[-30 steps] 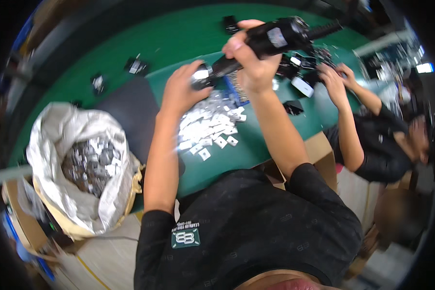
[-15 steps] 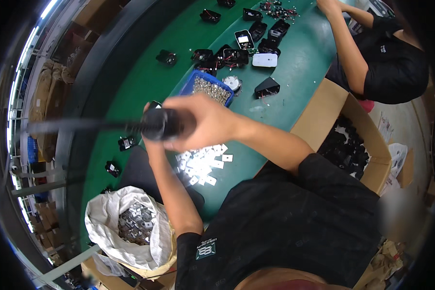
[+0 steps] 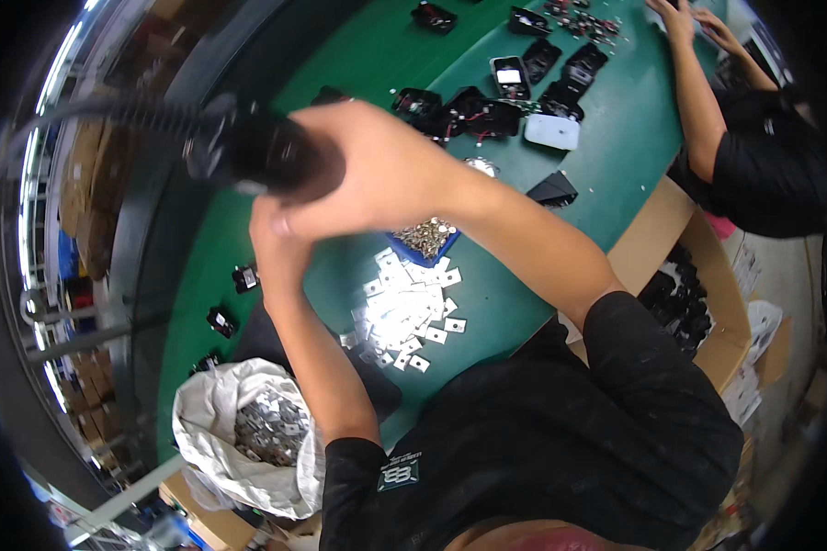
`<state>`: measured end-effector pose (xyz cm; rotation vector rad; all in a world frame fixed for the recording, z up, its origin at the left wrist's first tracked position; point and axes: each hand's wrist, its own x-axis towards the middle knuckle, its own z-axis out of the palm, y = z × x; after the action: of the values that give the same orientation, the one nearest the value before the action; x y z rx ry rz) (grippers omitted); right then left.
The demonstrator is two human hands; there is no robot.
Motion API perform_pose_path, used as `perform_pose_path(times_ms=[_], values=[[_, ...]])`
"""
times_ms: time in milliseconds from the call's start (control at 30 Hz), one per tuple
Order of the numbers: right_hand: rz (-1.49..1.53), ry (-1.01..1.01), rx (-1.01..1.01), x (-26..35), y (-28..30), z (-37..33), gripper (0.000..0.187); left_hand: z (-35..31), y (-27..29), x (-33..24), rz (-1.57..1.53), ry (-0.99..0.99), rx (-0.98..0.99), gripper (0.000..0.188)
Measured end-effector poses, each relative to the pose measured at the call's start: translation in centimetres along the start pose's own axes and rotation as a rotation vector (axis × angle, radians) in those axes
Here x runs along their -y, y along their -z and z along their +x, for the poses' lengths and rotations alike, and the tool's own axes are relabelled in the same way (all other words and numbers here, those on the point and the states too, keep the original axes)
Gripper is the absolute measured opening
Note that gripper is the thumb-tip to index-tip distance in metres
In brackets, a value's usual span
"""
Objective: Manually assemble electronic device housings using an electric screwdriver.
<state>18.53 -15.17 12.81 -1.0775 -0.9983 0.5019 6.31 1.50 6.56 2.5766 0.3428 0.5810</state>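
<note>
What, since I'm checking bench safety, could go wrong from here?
The right hand grips the black corded tool close to the left hand, whose fingers are hidden; a slip might hurt them.
The tool's cord could snag or tug it off line.
The white plates lie loose near the blue tray; a brushing forearm might scatter them.

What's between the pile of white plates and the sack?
In the head view, a dark mat and the left forearm lie between the pile and the sack.
</note>
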Motion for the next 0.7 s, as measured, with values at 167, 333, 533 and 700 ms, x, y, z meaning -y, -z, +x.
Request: perform_pose_path(times_ms=[167, 333, 533, 700], values=[[-0.002, -0.057, -0.022, -1.2, 0.1, 1.5, 0.035, -6.8, 0.1, -4.9, -0.090, 0.250, 0.199, 0.041], [-0.043, -0.096, 0.020, -3.2, -0.3, 1.3, 0.035, -10.6, -0.5, -5.0, -0.061, 0.291, 0.355, 0.045], [0.099, -0.192, 0.151, -3.3, 0.2, 2.0, 0.036, -11.2, 0.4, -4.4, -0.131, 0.439, 0.364, 0.041], [-0.158, 0.178, 0.012, -1.8, 0.3, 1.2, 0.031, -12.2, 0.0, -3.3, -0.095, 0.648, 0.257, 0.022]])
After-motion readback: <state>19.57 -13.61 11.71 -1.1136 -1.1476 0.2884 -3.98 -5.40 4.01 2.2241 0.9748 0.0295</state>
